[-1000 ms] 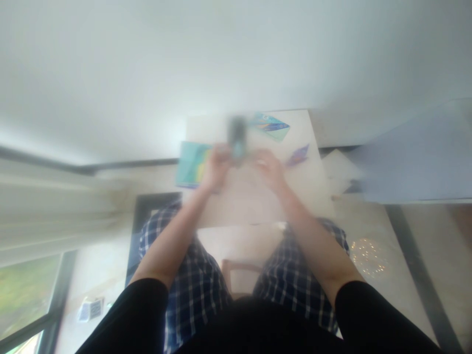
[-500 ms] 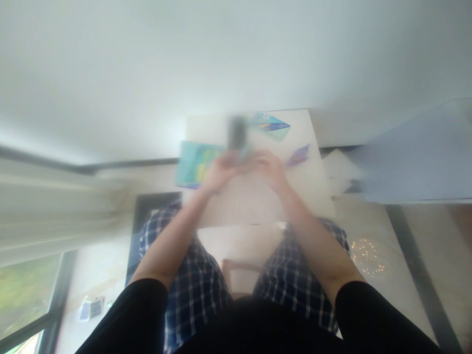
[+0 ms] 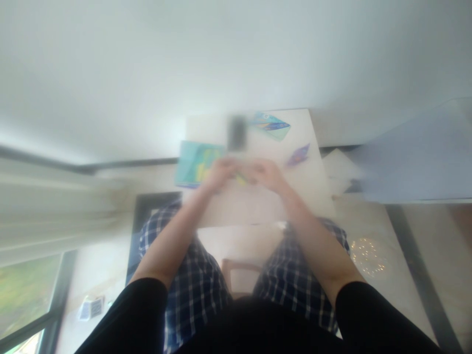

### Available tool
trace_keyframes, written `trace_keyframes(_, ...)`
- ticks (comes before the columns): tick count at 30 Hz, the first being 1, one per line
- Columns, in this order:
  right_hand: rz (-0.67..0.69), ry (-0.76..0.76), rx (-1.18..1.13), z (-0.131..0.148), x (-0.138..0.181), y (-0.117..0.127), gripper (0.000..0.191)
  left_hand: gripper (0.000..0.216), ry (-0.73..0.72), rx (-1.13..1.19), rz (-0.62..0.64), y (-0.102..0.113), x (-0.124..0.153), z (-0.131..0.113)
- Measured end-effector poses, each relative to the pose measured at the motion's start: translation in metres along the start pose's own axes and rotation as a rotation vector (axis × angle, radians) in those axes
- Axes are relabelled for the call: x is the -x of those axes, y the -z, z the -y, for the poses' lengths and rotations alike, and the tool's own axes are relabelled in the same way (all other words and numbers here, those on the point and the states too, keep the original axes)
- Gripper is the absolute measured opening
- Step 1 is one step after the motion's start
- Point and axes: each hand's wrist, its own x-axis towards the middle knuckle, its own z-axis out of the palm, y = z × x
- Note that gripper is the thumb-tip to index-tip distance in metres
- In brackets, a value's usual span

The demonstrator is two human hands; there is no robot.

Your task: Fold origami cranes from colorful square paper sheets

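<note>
The view is blurred. My left hand (image 3: 220, 174) and my right hand (image 3: 268, 176) meet over a small pale table (image 3: 258, 206). Between their fingers shows a small yellow-green piece (image 3: 241, 180); what it is I cannot make out. Both hands look closed around it. A dark upright object (image 3: 236, 133) stands just beyond the hands. A teal sheet (image 3: 193, 164) lies left of my left hand.
A teal and blue folded paper (image 3: 271, 125) lies at the table's far right, and a purple folded shape (image 3: 298, 155) sits right of my hands. A large pale blue surface (image 3: 416, 162) fills the right. A window (image 3: 25, 295) is at the lower left.
Both hands have drawn closer together and slightly nearer to me. The dark object, earlier overlapped by the fingers, now stands apart beyond them.
</note>
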Motion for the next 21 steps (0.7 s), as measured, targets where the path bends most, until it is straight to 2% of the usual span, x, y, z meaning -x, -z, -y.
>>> trace_keyframes(6,0.169,-0.104,-0.074,-0.003,-0.001,-0.002,0.046,0.021,0.076,-0.018,-0.051,0.000,-0.002,0.002)
trace_keyframes(10,0.228,-0.152,0.024,0.001,0.000,-0.003,0.057,0.023,0.033,-0.044,-0.057,0.003,-0.004,0.006)
trace_keyframes(15,0.272,-0.165,0.154,0.009,0.002,-0.001,0.062,0.033,-0.022,0.004,-0.020,0.006,-0.006,0.011)
trace_keyframes(17,0.279,-0.178,0.122,0.010,0.002,-0.002,0.060,0.033,0.006,0.009,-0.059,0.005,-0.006,0.011)
trace_keyframes(21,0.315,-0.158,0.036,0.010,0.000,-0.004,0.040,0.035,0.062,-0.020,-0.116,0.004,-0.005,0.010)
